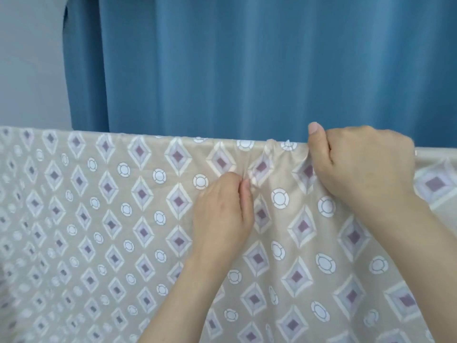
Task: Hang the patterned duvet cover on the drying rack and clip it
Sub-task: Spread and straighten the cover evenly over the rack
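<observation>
The patterned duvet cover, beige with purple diamonds and white circles, hangs over a horizontal bar that the cloth hides entirely; its top fold runs across the frame. My left hand pinches a small fold of the cover a little below the top edge. At the top fold, my right hand grips the cloth, thumb up, and the fabric bunches into wrinkles between the two hands. No clip shows, and the rack itself is covered.
A blue curtain hangs close behind the cover across most of the background. A pale wall shows at the upper left.
</observation>
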Tool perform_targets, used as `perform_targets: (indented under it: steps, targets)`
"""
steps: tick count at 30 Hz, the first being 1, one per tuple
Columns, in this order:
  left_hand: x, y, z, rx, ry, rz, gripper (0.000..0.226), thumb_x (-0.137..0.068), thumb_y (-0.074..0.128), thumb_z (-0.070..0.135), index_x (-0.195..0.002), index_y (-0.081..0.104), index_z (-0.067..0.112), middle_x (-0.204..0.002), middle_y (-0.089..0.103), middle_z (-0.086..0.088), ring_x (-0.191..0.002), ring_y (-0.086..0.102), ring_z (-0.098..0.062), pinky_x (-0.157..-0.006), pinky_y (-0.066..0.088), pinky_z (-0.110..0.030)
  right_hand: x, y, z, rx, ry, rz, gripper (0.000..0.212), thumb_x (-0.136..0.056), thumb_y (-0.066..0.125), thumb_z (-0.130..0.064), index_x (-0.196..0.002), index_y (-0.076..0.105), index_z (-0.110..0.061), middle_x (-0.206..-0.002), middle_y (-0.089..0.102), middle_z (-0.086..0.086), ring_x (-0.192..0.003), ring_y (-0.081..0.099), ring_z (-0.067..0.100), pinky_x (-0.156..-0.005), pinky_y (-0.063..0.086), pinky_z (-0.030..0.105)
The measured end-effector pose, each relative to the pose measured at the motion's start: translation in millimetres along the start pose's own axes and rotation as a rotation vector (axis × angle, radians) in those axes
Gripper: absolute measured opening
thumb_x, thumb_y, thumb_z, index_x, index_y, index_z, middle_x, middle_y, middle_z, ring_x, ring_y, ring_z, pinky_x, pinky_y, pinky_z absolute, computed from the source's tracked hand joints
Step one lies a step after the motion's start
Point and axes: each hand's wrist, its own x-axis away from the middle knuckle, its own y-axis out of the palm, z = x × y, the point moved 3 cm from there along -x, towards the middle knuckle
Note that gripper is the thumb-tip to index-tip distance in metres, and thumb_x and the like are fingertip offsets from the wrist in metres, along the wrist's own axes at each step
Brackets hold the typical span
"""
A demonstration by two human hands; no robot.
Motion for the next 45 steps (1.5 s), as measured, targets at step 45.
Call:
perform_targets:
  steps: [45]
  targets:
    - [-99, -57, -71, -0.388, 0.076, -0.036, 0.051, -0.098, 0.025, 0.032, -0.051, 0.027, 0.012, -0.044, 0.034, -0.002, -0.047, 0.039, -0.031, -0.053, 0.017, -0.032, 4, -9, -45, -0.051, -0.259, -0.167, 0.05, -0.095, 0.027, -0.055, -0.066, 0.035, -0.016, -0.055, 0.03, -0.003, -0.05, 0.034, 0.022, -0.048, 0.005, 0.026]
